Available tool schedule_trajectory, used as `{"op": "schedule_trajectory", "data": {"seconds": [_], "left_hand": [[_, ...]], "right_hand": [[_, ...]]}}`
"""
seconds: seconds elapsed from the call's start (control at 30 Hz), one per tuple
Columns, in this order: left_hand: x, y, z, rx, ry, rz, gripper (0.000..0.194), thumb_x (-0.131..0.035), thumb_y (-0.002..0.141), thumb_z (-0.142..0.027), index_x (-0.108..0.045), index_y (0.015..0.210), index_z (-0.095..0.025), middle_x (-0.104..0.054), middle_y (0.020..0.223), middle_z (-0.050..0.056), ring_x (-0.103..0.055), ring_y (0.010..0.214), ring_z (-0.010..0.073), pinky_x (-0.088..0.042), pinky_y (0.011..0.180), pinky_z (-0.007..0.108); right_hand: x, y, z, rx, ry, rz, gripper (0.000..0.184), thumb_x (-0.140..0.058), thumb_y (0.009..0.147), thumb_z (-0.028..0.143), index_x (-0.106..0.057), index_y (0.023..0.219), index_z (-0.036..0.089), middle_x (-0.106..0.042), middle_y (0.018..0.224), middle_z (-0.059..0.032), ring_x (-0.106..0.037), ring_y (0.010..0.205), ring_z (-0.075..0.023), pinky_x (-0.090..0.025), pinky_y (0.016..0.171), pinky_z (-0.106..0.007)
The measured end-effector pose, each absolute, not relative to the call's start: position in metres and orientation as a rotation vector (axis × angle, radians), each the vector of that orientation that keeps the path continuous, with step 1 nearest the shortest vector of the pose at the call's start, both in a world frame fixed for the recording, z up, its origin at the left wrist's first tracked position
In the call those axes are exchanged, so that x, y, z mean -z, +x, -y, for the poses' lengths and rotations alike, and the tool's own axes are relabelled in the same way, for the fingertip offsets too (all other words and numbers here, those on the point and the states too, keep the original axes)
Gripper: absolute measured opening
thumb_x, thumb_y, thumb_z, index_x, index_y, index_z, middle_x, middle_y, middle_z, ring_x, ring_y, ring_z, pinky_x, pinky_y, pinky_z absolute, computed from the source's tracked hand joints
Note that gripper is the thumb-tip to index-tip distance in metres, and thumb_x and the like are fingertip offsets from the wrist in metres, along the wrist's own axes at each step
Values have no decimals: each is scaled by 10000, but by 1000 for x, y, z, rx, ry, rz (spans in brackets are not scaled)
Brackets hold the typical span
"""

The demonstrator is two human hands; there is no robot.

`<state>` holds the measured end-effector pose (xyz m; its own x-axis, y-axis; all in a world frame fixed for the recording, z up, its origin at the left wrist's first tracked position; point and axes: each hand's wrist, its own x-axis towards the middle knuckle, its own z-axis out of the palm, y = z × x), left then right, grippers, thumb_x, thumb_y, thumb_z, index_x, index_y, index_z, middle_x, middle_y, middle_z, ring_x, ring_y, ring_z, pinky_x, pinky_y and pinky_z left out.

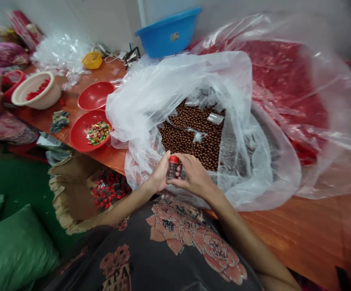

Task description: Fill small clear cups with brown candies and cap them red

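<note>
The left grip (160,174) and the right grip (195,176) are both closed on a small bottle (172,169), one on each side. Their fingers curl around it, and the bottle sits between them. It stands up with its long axis close to straight, and its red cap (173,159) points up and away from the person. The bottle is clear and looks full of small dark bits, but the fingers hide much of it. No label or writing can be read on it.

Just past the grips lies a big clear bag (133,117) of shiny brown balls (190,135), with small clear packets (215,118) on top. The grips are right at the bag's edge. Left of the grips is a torn box (72,194) of red and dark sweets (109,189).

Farther left on the orange desk (108,155) sit a red bowl (81,139) of bright sweets and an empty red bowl (95,95). Past those is a cream bowl (37,91) with red things in it. Well beyond the grips is a blue tub (167,34). To the right, a second big bag (272,89) holds red things. Below the grips, a dark shirt (151,246) shows the letters "APA".
</note>
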<state>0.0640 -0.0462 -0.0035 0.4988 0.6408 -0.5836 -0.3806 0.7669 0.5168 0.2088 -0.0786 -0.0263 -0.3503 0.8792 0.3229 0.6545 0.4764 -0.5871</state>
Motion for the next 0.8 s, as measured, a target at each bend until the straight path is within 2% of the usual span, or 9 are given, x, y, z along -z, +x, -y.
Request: {"op": "schedule_trajectory", "data": {"seconds": [0.1, 0.17, 0.27, 0.37, 0.47, 0.57, 0.63, 0.73, 0.8], "left_hand": [[1, 63, 48, -721, 397, -905, 377, -475, 950, -450, -662, 1035, -134, -645, 766, 35, -609, 674, 122, -498, 640, 224], [0, 62, 51, -726, 434, -947, 361, -490, 957, -413, -660, 1118, -138, -677, 877, 57, -639, 780, 135, -509, 702, 229], [-1, 56, 56, -721, 479, -917, 402, -551, 936, -373, -612, 1269, -157, -680, 1058, 95, -649, 945, 166, -513, 817, 263], [-3, 46, 61, -737, 538, -841, 556, -686, 837, -230, -542, 1374, -213, -636, 1201, 90, -636, 999, 157, -505, 862, 259], [-6, 37, 67, -713, 572, -793, 697, -733, 773, -176, -492, 1424, -246, -626, 1165, 74, -650, 863, 131, -531, 782, 256], [-9, 33, 71, -672, 565, -771, 745, -757, 755, -209, -470, 1440, -254, -627, 1022, 48, -656, 739, 128, -538, 675, 251], [-10, 32, 74, -669, 554, -766, 768, -785, 723, -215, -482, 1428, -255, -620, 985, 34, -660, 719, 126, -539, 666, 246], [-13, 27, 73, -692, 615, -803, 739, -805, 697, -226, -528, 1382, -243, -627, 988, 30, -659, 726, 121, -540, 691, 244], [-15, 12, 68, -816, 737, -927, 649, -797, 710, -247, -578, 1321, -230, -632, 949, 17, -641, 729, 104, -527, 691, 218]], "right_hand": [[28, 209, 75, -543, -1204, 2123, 826, -679, 811, 507, -267, 1473, 233, -515, 1330, -143, -516, 1197, -302, -473, 1008, -510], [30, 208, 74, -578, -1163, 2099, 817, -681, 817, 488, -258, 1472, 243, -509, 1335, -140, -515, 1210, -293, -473, 1017, -497], [31, 207, 74, -613, -1125, 2037, 770, -718, 784, 479, -333, 1411, 251, -522, 1309, -121, -526, 1203, -266, -487, 1012, -458], [32, 203, 75, -581, -1095, 1963, 725, -762, 719, 455, -412, 1322, 256, -547, 1268, -102, -546, 1176, -258, -500, 989, -448], [35, 199, 78, -521, -1045, 1902, 698, -765, 681, 441, -439, 1272, 261, -570, 1219, -90, -569, 1135, -256, -511, 958, -453], [38, 194, 82, -485, -1032, 1854, 702, -764, 665, 447, -445, 1264, 270, -584, 1186, -81, -582, 1103, -252, -516, 935, -453], [39, 191, 85, -450, -1035, 1842, 729, -763, 660, 469, -439, 1283, 272, -591, 1186, -84, -586, 1103, -261, -510, 937, -466], [36, 187, 88, -431, -1061, 1929, 802, -757, 683, 541, -407, 1355, 275, -596, 1219, -93, -583, 1138, -278, -489, 967, -494], [30, 189, 89, -461, -1111, 2036, 910, -737, 710, 594, -324, 1453, 271, -544, 1335, -123, -542, 1223, -294, -474, 1007, -514]]}}
